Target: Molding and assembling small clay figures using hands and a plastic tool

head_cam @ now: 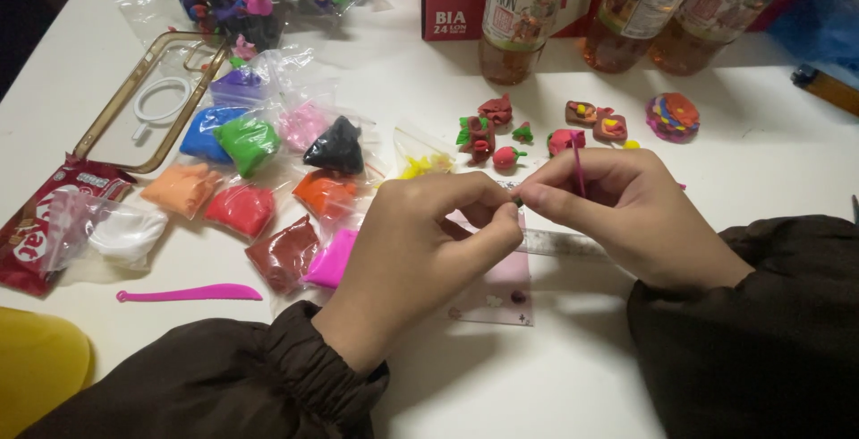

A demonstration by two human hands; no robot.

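- Over the white table (626, 376), two bare hands in dark sleeves meet at the middle of the view.
- The left hand (420, 242) is curled narrow, thumb and forefinger pinched on a tiny dark bit of clay (517, 199), too small to make out its shape.
- The right hand (617, 211) is closed around a thin pink modelling stick (577, 163), whose upper end pokes up between the fingers; its fingertips touch the left hand's at the clay bit.
- Under the hands lie a pale pink sheet (506, 291) and a clear ruler (559, 242).
- Just beyond the hands sit small finished clay figures (501, 130), red and green, and a round multicoloured one (673, 117) further right.
- To the left, little bags of coloured clay (268, 188) are spread out: blue, green, black, orange, red, brown, pink, white.
- A pink plastic knife-shaped tool (192, 293) lies near the left sleeve.
- Three bottles of amber drink (617, 9) stand along the far edge.
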